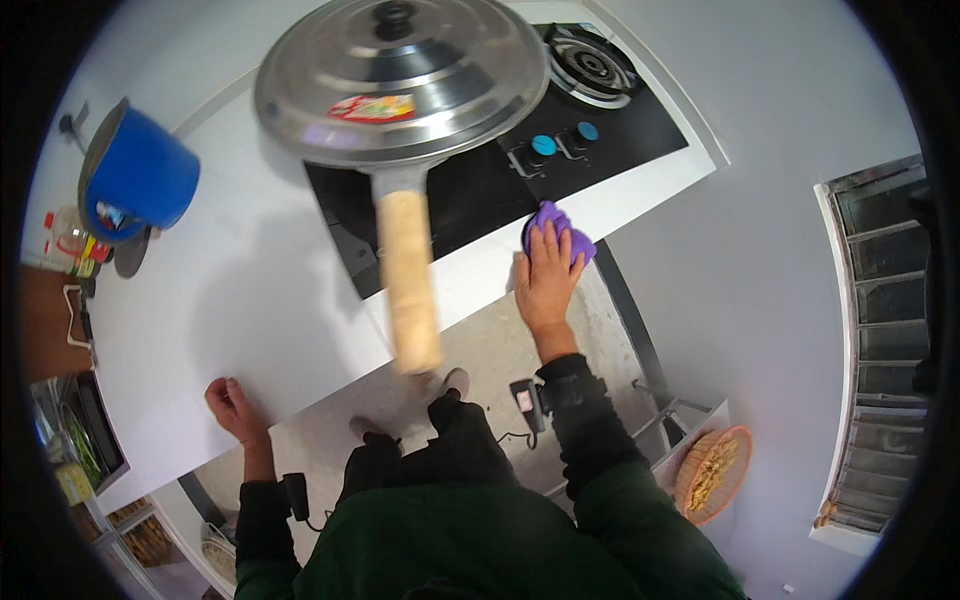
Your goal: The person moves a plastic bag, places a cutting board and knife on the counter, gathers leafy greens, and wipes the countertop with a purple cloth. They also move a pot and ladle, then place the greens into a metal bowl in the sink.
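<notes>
My right hand [547,277] presses a bunched purple cloth [581,247] onto the white strip of counter in front of the black gas hob [635,140]. Its fingers lie over the cloth, touching the hob's near edge. My left hand [232,410] rests by the front edge of the white counter [180,330], loosely curled with nothing visible in it. Between the hands, a wooden handle [408,280] sticks out toward me from a pan covered by a domed metal lid [440,95]. The pan's body is mostly hidden beneath that lid, over the left part of the hob.
A bare burner [592,64] and two blue-capped knobs [543,146] are at the hob's right. Far left stand a blue bucket [158,170] and several bottles [72,238]. A basket [738,470] sits low at right, near a barred window [885,350].
</notes>
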The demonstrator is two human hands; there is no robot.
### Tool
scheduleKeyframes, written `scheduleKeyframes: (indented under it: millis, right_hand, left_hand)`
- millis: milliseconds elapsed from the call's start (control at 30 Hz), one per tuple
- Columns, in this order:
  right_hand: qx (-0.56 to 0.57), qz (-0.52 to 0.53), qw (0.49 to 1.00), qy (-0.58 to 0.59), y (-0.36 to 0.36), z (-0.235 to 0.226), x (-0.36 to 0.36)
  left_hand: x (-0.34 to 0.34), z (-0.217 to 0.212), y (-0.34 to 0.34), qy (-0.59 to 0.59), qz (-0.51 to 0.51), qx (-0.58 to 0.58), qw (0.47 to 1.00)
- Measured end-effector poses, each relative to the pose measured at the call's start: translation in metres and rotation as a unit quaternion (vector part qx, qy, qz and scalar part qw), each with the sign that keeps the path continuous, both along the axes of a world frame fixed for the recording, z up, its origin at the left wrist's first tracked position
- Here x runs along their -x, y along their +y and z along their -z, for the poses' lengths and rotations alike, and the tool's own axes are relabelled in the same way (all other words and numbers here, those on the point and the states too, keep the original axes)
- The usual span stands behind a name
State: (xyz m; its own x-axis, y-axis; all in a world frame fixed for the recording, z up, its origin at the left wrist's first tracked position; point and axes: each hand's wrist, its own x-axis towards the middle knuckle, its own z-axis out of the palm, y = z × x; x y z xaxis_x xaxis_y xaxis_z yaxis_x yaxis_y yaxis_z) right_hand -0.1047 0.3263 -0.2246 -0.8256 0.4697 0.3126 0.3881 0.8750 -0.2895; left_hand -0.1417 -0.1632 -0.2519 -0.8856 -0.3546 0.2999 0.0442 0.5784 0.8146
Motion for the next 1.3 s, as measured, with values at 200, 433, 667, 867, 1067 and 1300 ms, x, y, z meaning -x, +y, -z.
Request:
scheduleKeyframes:
  millis: [200, 433, 667, 867, 1067, 1300]
  right_hand:
    - [0.155, -0.143, 0.967, 0.142, -0.062, 0.004, 0.001]
    - [0.047, -0.111, 0.992, 0.049, -0.082, 0.021, 0.076]
    - [0.007, -0.301, 0.954, -0.009, -0.275, 0.007, 0.043]
    - [0.035, -0.377, 0.926, -0.009, -0.292, -0.021, 0.019]
    - [-0.005, -0.253, 0.95, -0.184, -0.29, -0.014, 0.077]
    - [0.07, -0.274, 0.927, -0.245, -0.31, -0.031, 0.217]
  left_hand:
    - [-0.008, -0.007, 0.001, 0.011, 0.047, -0.125, 0.991]
    - [-0.01, -0.007, 0.001, 0.022, 0.067, -0.176, 0.982]
    - [-0.01, -0.015, -0.001, 0.019, 0.088, -0.226, 0.97]
    - [-0.003, -0.033, -0.067, 0.012, 0.149, -0.391, 0.908]
    - [-0.011, -0.026, -0.176, 0.042, 0.093, 0.001, 0.995]
    - [-0.013, -0.019, -0.177, 0.075, 0.047, -0.026, 0.996]
